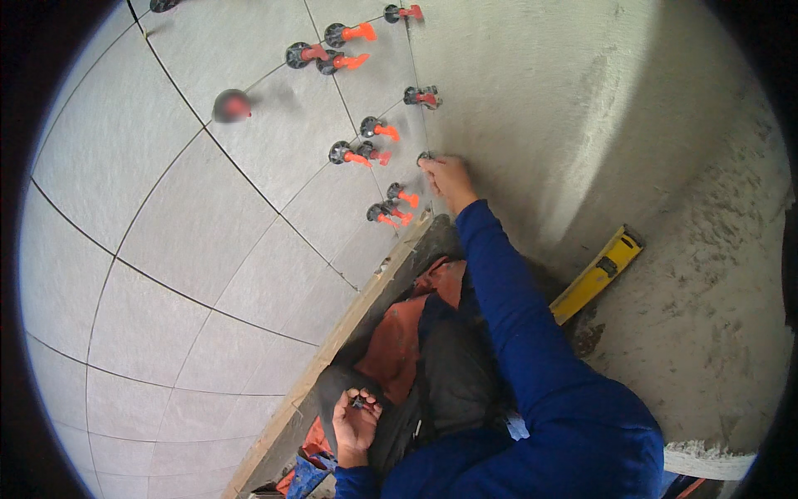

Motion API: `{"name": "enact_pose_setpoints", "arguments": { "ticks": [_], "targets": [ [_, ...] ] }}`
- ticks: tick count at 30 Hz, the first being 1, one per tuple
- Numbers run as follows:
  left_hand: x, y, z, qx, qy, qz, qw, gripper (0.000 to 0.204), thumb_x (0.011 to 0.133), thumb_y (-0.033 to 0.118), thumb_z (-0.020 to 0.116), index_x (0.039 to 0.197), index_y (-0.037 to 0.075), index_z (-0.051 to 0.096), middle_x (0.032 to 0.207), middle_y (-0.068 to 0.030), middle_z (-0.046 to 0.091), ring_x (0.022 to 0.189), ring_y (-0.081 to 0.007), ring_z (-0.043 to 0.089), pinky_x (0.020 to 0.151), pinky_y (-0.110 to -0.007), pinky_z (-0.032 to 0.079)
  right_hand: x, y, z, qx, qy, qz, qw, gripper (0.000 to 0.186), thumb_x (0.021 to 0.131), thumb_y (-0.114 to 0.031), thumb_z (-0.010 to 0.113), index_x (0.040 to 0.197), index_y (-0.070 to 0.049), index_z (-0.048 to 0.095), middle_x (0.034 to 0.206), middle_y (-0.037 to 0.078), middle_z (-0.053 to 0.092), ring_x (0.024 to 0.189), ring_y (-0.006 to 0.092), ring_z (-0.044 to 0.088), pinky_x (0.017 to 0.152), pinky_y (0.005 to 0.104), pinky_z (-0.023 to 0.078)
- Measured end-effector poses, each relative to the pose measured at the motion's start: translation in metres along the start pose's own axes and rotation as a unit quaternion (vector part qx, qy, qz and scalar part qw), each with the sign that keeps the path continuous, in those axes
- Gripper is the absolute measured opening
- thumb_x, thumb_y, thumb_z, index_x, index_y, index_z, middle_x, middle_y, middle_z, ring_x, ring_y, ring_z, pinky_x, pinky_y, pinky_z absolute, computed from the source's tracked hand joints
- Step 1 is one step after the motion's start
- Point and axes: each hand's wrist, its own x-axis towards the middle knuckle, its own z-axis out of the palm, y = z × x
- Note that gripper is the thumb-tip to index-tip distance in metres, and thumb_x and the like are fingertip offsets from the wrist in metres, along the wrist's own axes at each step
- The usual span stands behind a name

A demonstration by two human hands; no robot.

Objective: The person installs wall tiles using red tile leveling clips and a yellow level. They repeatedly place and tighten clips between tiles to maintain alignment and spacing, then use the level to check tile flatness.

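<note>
Currently, right hand (pixel 449 178) pinches a dark knob (pixel 424 156).
Knob at the tiled surface's (pixel 179 200) right edge; left hand (pixel 356 422) curls around what look like dark pieces (pixel 358 402).

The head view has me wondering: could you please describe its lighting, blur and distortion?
Head view: joints between the tiles bow, and the corners go black; head view: a bright streak, with shadow to its right, crosses the bare grey surface; head view: the lone round knob with a red middle looks blurred.
</note>
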Motion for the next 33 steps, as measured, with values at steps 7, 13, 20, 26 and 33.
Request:
{"name": "enact_pose_setpoints", "arguments": {
  "ticks": [7,13,20,26,33],
  "targets": [
    [0.000,0.000,0.000,0.009,-0.009,0.003,1.000,0.023,0.098,0.035,0.065,0.100,0.012,0.066,0.101,-0.0058,0.065,0.094,-0.0224,0.063,0.085,-0.038,0.052,0.006,0.012,0.006,-0.055,0.072,-0.066,0.994,0.031,0.087,-0.028,0.073,0.071,-0.002,0.066,0.063,0.000,0.055,0.053,0.0142,0.047,0.053,0.0367,0.040],
    [0.000,0.000,-0.002,0.007,-0.013,-0.002,1.000,0.024,0.098,0.035,0.065,0.102,0.012,0.066,0.101,-0.0057,0.066,0.096,-0.0219,0.062,0.087,-0.039,0.052,0.014,-0.004,-0.005,-0.096,-0.001,0.018,0.995,0.031,0.088,-0.028,0.072,0.074,-0.001,0.065,0.065,0.007,0.062,0.049,0.0166,0.053,0.046,0.0368,0.040],
    [0.001,0.000,-0.004,0.010,-0.011,-0.005,1.000,0.023,0.098,0.034,0.065,0.105,0.012,0.067,0.102,-0.0059,0.066,0.096,-0.0223,0.063,0.088,-0.040,0.052,0.027,-0.018,-0.012,-0.169,-0.068,0.052,0.982,0.028,0.089,-0.025,0.071,0.078,0.000,0.066,0.068,0.010,0.067,0.050,0.0160,0.054,0.044,0.0339,0.039],
    [0.001,0.000,-0.004,0.008,-0.015,-0.009,1.000,0.024,0.098,0.033,0.066,0.106,0.011,0.066,0.103,-0.0060,0.066,0.096,-0.0223,0.063,0.088,-0.041,0.052,0.033,0.004,-0.009,-0.249,0.002,-0.051,0.967,0.029,0.082,-0.026,0.075,0.082,0.003,0.070,0.070,0.016,0.069,0.056,0.0252,0.063,0.056,0.0420,0.049],
    [0.001,0.000,-0.004,0.018,-0.002,-0.007,1.000,0.023,0.098,0.033,0.066,0.107,0.012,0.066,0.103,-0.0055,0.067,0.096,-0.0221,0.063,0.088,-0.040,0.052,0.025,-0.001,-0.008,-0.378,0.036,-0.153,0.912,0.033,0.082,-0.029,0.075,0.090,0.003,0.072,0.091,0.027,0.071,0.090,0.0435,0.070,0.080,0.0508,0.054]
  ]
}}
